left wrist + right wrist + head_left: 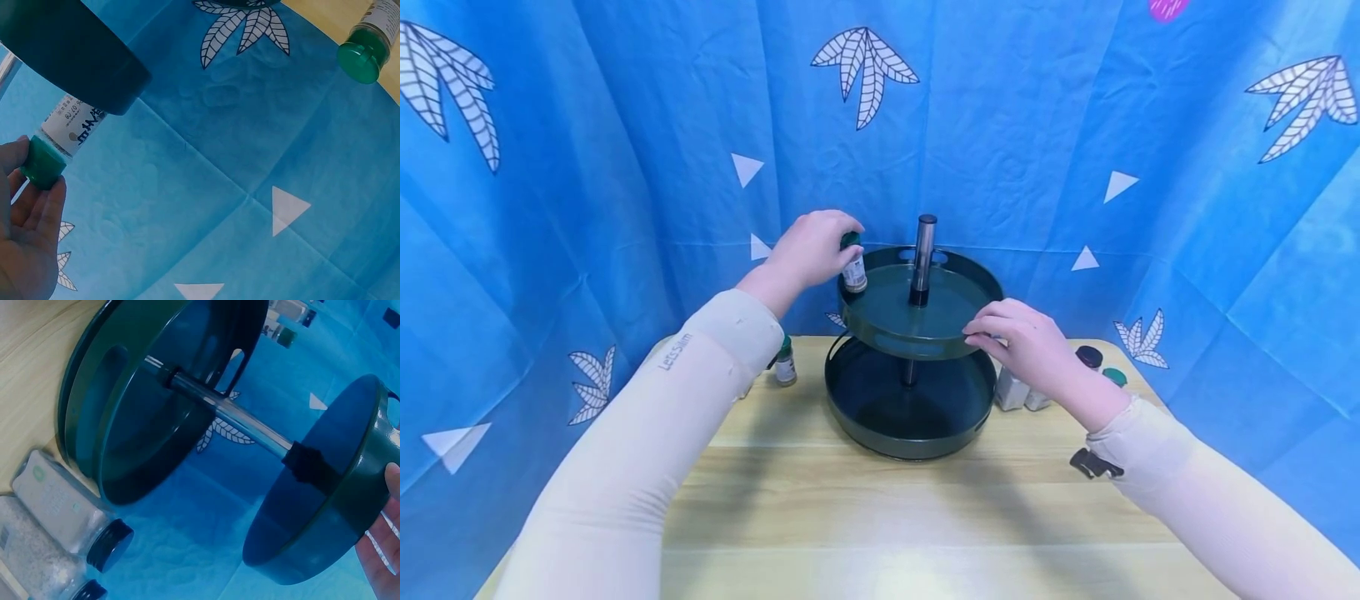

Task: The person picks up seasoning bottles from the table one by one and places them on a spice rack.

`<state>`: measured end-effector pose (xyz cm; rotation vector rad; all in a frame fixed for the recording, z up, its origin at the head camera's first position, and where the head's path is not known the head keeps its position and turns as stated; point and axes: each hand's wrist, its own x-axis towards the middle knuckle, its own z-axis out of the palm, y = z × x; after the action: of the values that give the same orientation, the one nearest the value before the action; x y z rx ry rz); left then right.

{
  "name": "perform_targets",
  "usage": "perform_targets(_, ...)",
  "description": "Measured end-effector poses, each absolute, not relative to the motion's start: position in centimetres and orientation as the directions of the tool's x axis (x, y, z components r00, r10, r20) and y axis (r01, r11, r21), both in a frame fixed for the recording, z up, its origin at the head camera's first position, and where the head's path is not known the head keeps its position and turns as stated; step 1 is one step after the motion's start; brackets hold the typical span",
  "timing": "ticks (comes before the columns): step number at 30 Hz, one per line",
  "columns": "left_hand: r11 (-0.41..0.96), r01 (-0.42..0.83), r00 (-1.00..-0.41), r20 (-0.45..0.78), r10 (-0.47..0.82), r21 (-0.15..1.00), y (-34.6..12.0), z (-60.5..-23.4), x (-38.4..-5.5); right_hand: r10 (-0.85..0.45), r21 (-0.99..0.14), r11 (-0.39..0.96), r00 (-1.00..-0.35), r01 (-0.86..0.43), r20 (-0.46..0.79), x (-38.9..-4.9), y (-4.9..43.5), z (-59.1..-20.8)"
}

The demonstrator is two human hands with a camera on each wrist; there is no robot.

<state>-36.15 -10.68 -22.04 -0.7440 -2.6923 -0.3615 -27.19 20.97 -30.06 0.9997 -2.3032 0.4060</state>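
Note:
My left hand pinches a small spice jar by its green cap, thumb on one side and fingers on the other. The jar stands upright, or nearly so, inside the left rim of the upper tray; whether its base touches the tray I cannot tell. In the left wrist view, the tray wall hides the lower part of this labelled jar. My right hand holds the right front rim of the dark green two-tier tray stand, thumb against the outer wall. A metal pole joins the tiers.
Another green-capped jar stands on the wooden table left of the stand. Right of it, partly behind my right arm, are pale bottles, one dark cap and a green cap. Blue patterned cloth surrounds the table.

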Motion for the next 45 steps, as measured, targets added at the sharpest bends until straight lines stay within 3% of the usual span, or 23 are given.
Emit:
perform_targets(19,0.857,0.486,-0.859,0.273,0.433,0.172,-10.2,-21.9,-36.6,-0.562,-0.036,0.676,-0.547,-0.736,0.620,-27.1,20.7,-29.9)
perform_targets(45,0.860,0.491,-0.841,0.334,0.426,0.140,-9.7,-22.7,-37.2,-0.561,-0.034,0.676,-0.544,-0.736,0.624,-27.3,21.0,-30.1)
